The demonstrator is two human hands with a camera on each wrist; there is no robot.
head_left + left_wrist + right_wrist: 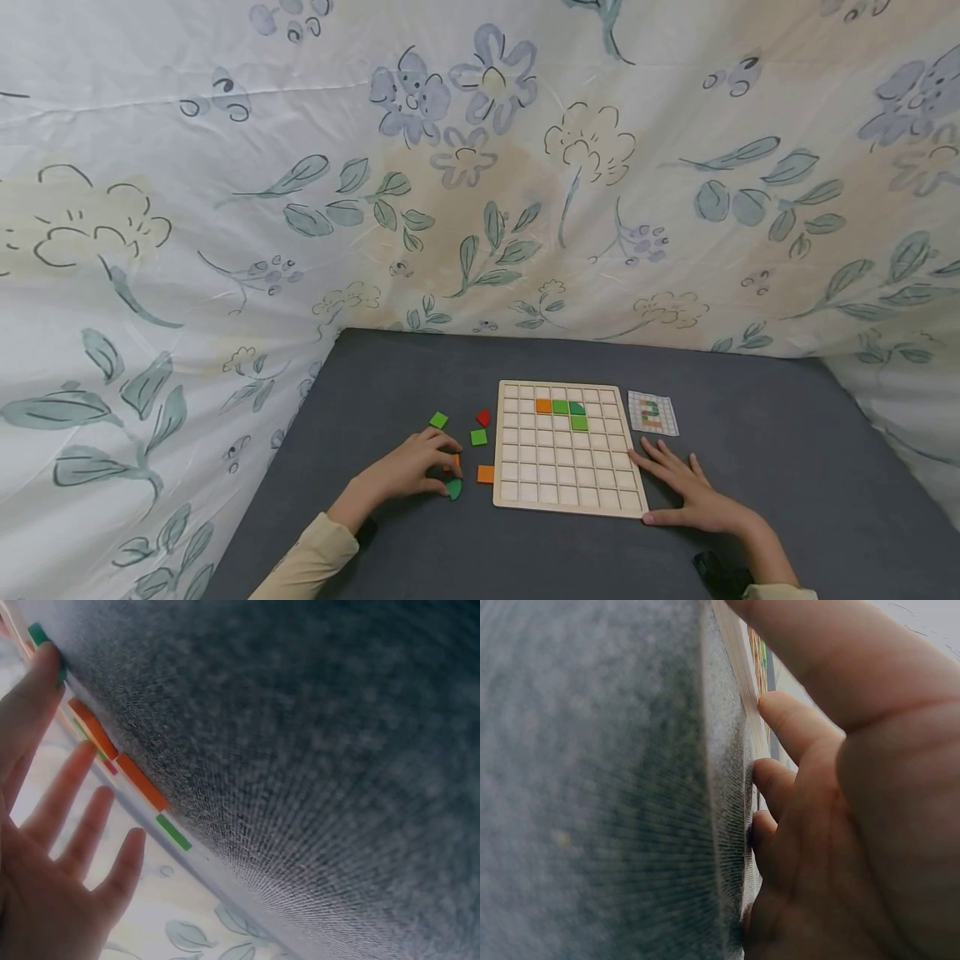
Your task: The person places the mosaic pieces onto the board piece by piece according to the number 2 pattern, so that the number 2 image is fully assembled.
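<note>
At the left of the board, my left hand (408,467) reaches over a few loose pieces with its fingers loosely bent. Its thumb touches a green rounded piece (454,489), also seen in the left wrist view under the thumb tip. An orange piece (456,461) shows partly beneath the fingertips. The wooden grid board (528,454) bears an orange square (543,406), two green squares (580,423) and a dark green piece with a rounded edge (577,407). My right hand (693,492) lies with spread fingers against the board's right edge, thumb at the near corner.
Between left hand and board lie an orange square (486,474), a green square (478,437) and a red piece (483,418). Another green square (438,420) lies farther back. A printed pattern card (652,412) sits right of the board. Floral cloth (480,250) hangs behind the dark table.
</note>
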